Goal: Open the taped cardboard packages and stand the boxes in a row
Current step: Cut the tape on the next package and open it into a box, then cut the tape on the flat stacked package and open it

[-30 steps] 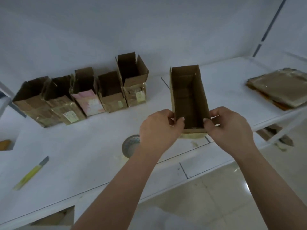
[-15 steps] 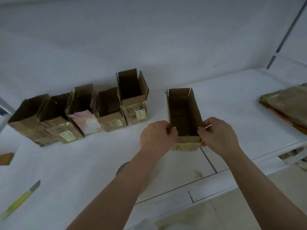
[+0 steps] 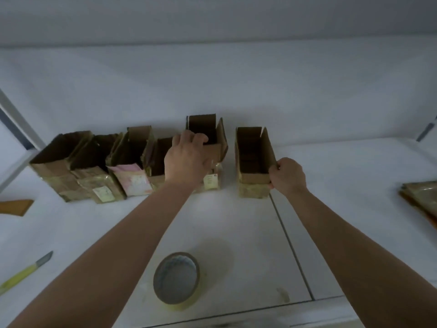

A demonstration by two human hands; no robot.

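Several opened cardboard boxes stand in a row on the white table (image 3: 331,185) near the back wall, from the leftmost box (image 3: 56,162) to the tall box (image 3: 214,140). A long narrow open box (image 3: 254,159) stands at the row's right end, a small gap from the tall box. My right hand (image 3: 287,177) pinches the near right corner of the long box. My left hand (image 3: 186,159) lies over the tall box's near left rim, fingers curled on the edge.
A roll of tape (image 3: 177,280) lies on the table near me. A yellow-handled knife (image 3: 23,273) lies at the left. A stack of flat taped packages (image 3: 421,200) sits at the right edge. A brown piece (image 3: 14,207) shows at the far left.
The long box has moved away from me and now stands at the right end of the row. My left hand left it and went onto the tall box; my right hand kept its hold.
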